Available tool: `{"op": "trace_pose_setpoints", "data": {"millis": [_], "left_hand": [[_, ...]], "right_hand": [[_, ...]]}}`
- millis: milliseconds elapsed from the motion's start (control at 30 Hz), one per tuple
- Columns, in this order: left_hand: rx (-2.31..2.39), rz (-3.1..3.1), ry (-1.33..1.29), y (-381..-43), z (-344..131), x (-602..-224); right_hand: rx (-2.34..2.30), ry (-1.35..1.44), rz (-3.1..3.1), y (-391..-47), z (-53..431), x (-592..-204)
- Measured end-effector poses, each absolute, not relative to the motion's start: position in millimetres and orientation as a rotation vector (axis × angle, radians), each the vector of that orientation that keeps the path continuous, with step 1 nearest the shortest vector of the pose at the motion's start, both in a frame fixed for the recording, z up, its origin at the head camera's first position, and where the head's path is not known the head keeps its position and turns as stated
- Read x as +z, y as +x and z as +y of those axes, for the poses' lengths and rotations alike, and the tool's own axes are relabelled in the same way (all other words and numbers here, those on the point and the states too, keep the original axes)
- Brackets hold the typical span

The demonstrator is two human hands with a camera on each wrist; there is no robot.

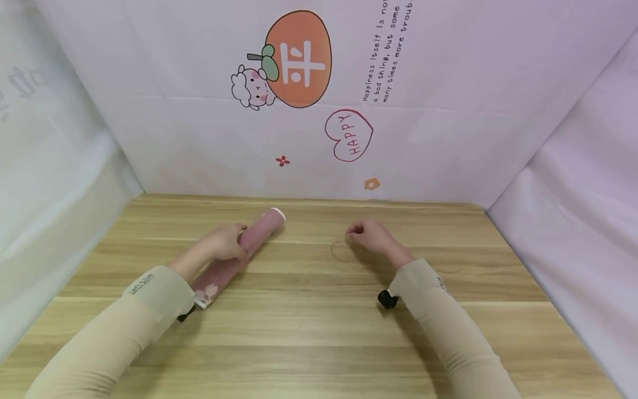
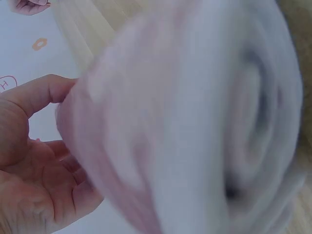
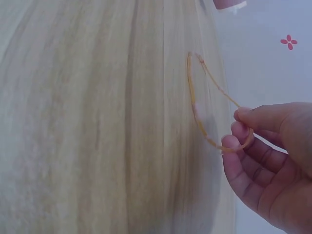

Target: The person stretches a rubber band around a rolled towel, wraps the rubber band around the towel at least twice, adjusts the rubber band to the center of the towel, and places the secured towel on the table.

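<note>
A pink roll of cloth or soft sheet [image 1: 262, 228] with white ends slants across the left half of the table. My left hand [image 1: 226, 243] grips it around its middle, thumb on one side and fingers on the other. The left wrist view shows the blurred, spiralled white end of the roll [image 2: 204, 126] close up, beside my left hand [image 2: 44, 161]. Farther right, my right hand [image 1: 371, 235] pinches a thin, tan rubber band [image 1: 332, 252] between thumb and fingertips. In the right wrist view the band [image 3: 191, 92] hangs as a loose loop from the fingers.
The wood-grain table [image 1: 299, 327] meets a white printed cloth backdrop [image 1: 199, 149] along its far edge. White cloth walls [image 1: 588, 183] stand on both sides. Black wrist cameras sit under both sleeves, the right one [image 1: 387, 299] plainly visible.
</note>
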State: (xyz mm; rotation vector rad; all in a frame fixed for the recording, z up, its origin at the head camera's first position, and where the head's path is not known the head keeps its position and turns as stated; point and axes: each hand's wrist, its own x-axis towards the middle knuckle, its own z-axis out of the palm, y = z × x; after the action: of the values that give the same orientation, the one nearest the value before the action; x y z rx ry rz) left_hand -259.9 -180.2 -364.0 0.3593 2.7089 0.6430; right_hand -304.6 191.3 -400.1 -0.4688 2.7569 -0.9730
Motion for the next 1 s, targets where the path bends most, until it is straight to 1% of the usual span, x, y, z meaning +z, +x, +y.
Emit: {"op": "trace_pose_setpoints", "data": {"millis": [333, 500, 700, 1000], "left_hand": [[0.651, 2.725, 0.418, -262, -177, -363], [0.634, 2.725, 0.437, -262, -175, -362], [0.618, 2.725, 0.454, -262, -170, -360], [0.693, 2.730, 0.509, -259, -161, -360]], "right_hand": [[-1.085, -0.426, 2.686, -304, 189, -398], [-1.122, -0.428, 2.720, -304, 186, -397], [-1.277, -0.429, 2.732, -303, 180, -394], [-1.370, -0.467, 2.792, -303, 175, -397]]}}
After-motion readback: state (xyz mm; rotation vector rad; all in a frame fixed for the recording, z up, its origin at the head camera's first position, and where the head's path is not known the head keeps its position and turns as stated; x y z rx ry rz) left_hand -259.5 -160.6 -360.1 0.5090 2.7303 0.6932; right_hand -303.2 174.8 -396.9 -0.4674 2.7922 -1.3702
